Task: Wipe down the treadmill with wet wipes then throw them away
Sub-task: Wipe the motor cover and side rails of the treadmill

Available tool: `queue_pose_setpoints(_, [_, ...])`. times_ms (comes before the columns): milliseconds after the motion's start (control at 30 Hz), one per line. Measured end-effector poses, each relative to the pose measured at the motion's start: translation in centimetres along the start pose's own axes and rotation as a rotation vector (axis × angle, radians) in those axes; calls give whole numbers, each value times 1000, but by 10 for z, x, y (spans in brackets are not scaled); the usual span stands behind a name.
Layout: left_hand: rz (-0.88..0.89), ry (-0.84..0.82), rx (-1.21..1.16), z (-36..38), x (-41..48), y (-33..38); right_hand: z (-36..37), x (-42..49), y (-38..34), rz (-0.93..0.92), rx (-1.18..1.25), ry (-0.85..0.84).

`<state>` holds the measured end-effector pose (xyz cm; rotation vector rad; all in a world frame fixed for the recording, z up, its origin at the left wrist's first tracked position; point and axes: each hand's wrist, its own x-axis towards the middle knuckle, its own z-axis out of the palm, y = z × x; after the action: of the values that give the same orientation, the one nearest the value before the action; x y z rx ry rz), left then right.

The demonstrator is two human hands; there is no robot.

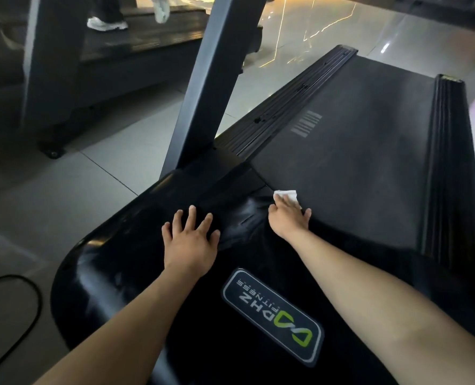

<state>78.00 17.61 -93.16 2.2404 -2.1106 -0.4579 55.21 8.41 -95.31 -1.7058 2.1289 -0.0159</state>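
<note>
A black treadmill fills the view, with its glossy motor cover (114, 276) near me and the dark running belt (356, 162) stretching away. My left hand (190, 240) rests flat on the motor cover with fingers spread. My right hand (287, 218) presses a white wet wipe (286, 195) flat against the seam where the cover meets the belt. Only the wipe's far edge shows beyond my fingertips.
A dark upright post (203, 87) rises from the treadmill's left side. Ribbed side rails (289, 101) flank the belt. Another treadmill (136, 40) stands at the upper left with a person's white shoes (107, 23) on it. A black cable (22, 295) lies on the grey tiled floor.
</note>
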Motion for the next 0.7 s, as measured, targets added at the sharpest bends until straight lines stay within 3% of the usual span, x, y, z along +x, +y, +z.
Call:
queue_pose_setpoints(100, [-5, 7, 19, 0, -1, 1, 7, -1, -15, -59, -19, 10])
queue_pose_setpoints(367, [-61, 27, -86, -26, 15, -15, 25, -26, -86, -606, 3, -56])
queue_pose_setpoints(467, [-59, -20, -42, -10, 13, -25, 23, -19, -77, -551, -3, -6])
queue_pose_setpoints(700, [-61, -10, -78, -5, 15, -27, 4, 33, -39, -132, -10, 5])
